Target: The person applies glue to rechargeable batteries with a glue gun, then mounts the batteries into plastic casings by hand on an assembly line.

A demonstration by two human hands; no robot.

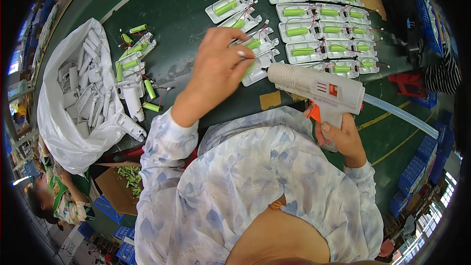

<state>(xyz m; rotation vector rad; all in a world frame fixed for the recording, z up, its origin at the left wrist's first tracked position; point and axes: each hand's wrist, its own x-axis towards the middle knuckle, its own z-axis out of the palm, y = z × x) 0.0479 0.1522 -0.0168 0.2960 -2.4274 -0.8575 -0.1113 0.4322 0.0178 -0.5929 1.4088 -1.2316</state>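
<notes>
My right hand [345, 137] grips the handle of a white hot glue gun [314, 86] with an orange trigger. A clear glue stick [402, 115] sticks out of its back, and its dark nozzle points left at a white plastic housing [267, 60]. Over that housing, my left hand [213, 71] has its thumb and fingers bent together; what they pinch is hidden. Part of a green cylindrical battery shows beside the fingertips. Just beyond lies another housing [265, 42] with a green battery [253, 44] and thin red and black wires.
Rows of housings with green batteries [297, 32] cover the far right of the dark table [171, 14]. At left stand a white bag [51, 113] of plastic parts and some loose batteries [149, 89]. A cardboard box [113, 191] sits below; a person [64, 191] is at far left.
</notes>
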